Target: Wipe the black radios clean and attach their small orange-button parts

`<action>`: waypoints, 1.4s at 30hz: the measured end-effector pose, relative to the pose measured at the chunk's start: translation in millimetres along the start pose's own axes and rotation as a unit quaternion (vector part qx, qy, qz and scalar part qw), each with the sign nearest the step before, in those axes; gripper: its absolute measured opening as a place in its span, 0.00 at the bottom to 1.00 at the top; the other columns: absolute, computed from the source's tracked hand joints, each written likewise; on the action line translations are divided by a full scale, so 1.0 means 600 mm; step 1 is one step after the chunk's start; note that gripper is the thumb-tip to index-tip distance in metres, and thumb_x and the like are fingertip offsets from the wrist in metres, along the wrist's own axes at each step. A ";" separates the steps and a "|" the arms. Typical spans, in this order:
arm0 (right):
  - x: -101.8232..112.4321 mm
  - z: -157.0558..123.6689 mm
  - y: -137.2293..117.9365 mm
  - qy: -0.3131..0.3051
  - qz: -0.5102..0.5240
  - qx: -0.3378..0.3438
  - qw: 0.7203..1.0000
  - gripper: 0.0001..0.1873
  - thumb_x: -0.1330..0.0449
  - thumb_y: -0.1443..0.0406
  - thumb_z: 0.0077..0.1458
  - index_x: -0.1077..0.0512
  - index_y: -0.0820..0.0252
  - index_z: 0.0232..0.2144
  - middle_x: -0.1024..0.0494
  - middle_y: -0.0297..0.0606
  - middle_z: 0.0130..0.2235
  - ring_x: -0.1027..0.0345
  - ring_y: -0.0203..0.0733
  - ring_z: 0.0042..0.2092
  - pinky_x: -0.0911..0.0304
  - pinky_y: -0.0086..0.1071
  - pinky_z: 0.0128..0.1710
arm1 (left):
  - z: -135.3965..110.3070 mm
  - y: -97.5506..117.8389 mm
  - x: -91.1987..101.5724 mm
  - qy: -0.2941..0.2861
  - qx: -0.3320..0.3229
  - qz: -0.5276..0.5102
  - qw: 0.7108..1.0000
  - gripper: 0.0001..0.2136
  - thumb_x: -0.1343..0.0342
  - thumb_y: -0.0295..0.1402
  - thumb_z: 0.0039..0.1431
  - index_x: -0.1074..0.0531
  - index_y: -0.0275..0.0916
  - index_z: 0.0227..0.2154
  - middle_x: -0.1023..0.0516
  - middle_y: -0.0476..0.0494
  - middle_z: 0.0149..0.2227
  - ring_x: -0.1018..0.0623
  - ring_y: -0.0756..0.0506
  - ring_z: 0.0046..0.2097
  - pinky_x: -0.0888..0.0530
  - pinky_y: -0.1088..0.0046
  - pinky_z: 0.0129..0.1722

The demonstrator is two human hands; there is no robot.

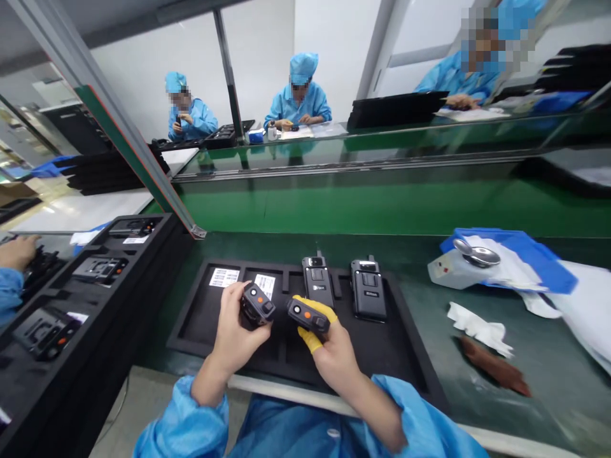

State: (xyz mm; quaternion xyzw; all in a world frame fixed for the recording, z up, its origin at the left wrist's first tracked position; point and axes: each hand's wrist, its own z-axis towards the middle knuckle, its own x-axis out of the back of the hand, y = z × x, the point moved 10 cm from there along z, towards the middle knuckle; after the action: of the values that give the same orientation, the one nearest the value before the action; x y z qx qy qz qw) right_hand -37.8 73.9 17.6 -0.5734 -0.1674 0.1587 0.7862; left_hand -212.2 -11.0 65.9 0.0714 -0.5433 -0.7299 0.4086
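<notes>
My left hand (235, 331) is closed around a small black radio handset (258, 304) with an orange button, held over a black foam tray (200, 318). My right hand (334, 353), with yellow finger cots on thumb and forefinger, grips a second black handset (308, 315) with orange buttons, side up. The two handsets are close together but apart. Two more black handsets (317, 283) (368, 289) lie in slots at the tray's far side. Two white barcode labels (224, 277) lie in the tray's left slots.
A stack of black trays (95, 299) holding devices stands at my left, where another person's hand (16, 251) reaches. White cloths (480, 326), a brown strip (496, 369), a blue-white bag with a metal dish (477, 254) lie right. Three people in blue work beyond the green conveyor (382, 203).
</notes>
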 end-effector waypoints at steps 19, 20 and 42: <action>0.000 -0.006 0.036 -0.003 0.185 -0.199 0.962 0.43 0.31 0.60 0.40 0.42 0.53 0.58 0.26 0.46 0.52 0.30 0.48 0.51 0.36 0.47 0.54 | -0.025 -0.074 -0.057 -0.045 0.303 -0.439 0.844 0.30 0.34 0.54 0.38 0.29 0.35 0.38 0.28 0.45 0.33 0.28 0.50 0.31 0.29 0.74 0.29; 0.000 -0.006 0.034 -0.007 0.187 -0.203 0.961 0.44 0.30 0.60 0.40 0.43 0.52 0.58 0.27 0.46 0.52 0.30 0.48 0.51 0.37 0.48 0.54 | -0.027 -0.074 -0.061 -0.047 0.312 -0.454 0.833 0.30 0.35 0.55 0.38 0.28 0.35 0.37 0.28 0.45 0.33 0.29 0.51 0.30 0.29 0.75 0.28; -0.029 -0.024 0.044 -0.019 0.473 -0.365 0.802 0.11 0.47 0.60 0.50 0.27 0.59 0.29 0.23 0.37 0.28 0.41 0.34 0.23 0.45 0.30 0.21 | -0.049 -0.080 -0.064 -0.045 0.373 -0.528 0.762 0.18 0.44 0.42 0.53 0.28 0.40 0.45 0.25 0.37 0.49 0.30 0.34 0.55 0.31 0.50 0.51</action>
State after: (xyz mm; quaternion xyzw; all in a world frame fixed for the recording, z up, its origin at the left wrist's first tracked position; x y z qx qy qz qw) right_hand -48.3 61.4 -12.9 -0.8230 0.0641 0.4487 0.3425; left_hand -195.7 -3.1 0.4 0.4603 -0.6671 -0.5722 -0.1253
